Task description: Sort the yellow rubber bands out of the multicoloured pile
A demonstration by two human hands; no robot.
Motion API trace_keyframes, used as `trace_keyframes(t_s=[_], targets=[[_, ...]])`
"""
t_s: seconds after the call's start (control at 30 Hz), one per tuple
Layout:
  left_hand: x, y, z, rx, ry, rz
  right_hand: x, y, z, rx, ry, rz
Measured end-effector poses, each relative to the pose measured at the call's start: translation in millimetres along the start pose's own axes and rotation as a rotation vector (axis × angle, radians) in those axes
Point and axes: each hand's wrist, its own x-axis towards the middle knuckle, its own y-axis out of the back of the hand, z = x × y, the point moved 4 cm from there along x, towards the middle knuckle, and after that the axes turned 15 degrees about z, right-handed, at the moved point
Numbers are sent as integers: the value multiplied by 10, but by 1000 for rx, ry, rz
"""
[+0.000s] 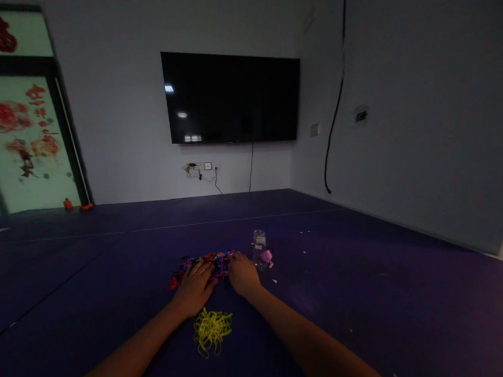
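Observation:
A low heap of small multicoloured bands (220, 264), mostly red, blue and pink, lies spread on the dark purple surface. My left hand (197, 285) rests on the heap's near left part with its fingers stretched out. At the heap's right end is my right hand (243, 275), its fingers curled down and closed; whatever they grip is hidden. Nearer to me, between my forearms, sits a loose tangle of yellow rubber bands (212, 330). A clear plastic bottle (260, 247) is just beyond my right hand, with a crumpled pink piece (267, 257) beside it.
The purple surface (351, 297) stretches to the walls, with small white scraps scattered on its right side. A black cable (336, 106) hangs down the right wall to its edge. A television (233, 97) is mounted on the far wall. Small orange objects (68, 203) stand near the door.

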Motion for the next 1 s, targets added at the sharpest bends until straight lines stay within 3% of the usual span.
trace_keyframes(t_s=[0.23, 0.53, 1.0], targets=[[10, 42, 37, 5, -22, 40, 67, 6, 35, 141, -34, 81], [19, 49, 25, -52, -113, 187, 73, -44, 81, 306, -21, 157], [7, 27, 10, -118, -201, 221, 77, -9, 107, 326, -88, 190]])
